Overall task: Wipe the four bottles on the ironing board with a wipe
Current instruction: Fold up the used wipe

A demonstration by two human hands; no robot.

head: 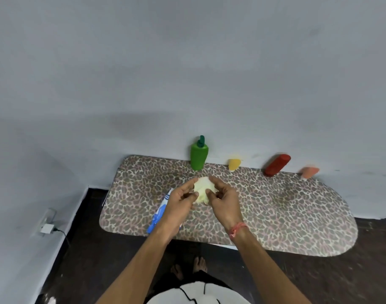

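A pale wipe [202, 189] is held over the middle of the leopard-print ironing board [286, 216], pinched between my left hand [180, 201] and my right hand [222, 197]. Along the board's far edge, against the wall, stand a green bottle [198, 156], a small yellow bottle [234, 164], a red bottle [276, 165] and a small orange bottle [310, 172]. All the bottles are beyond my hands and apart from them.
A blue-and-white wipe packet [160, 212] lies on the board under my left forearm. A grey wall runs close behind the board. A white plug with a black cord [47, 228] sits on the left wall. Dark floor and my bare feet [188, 268] are below.
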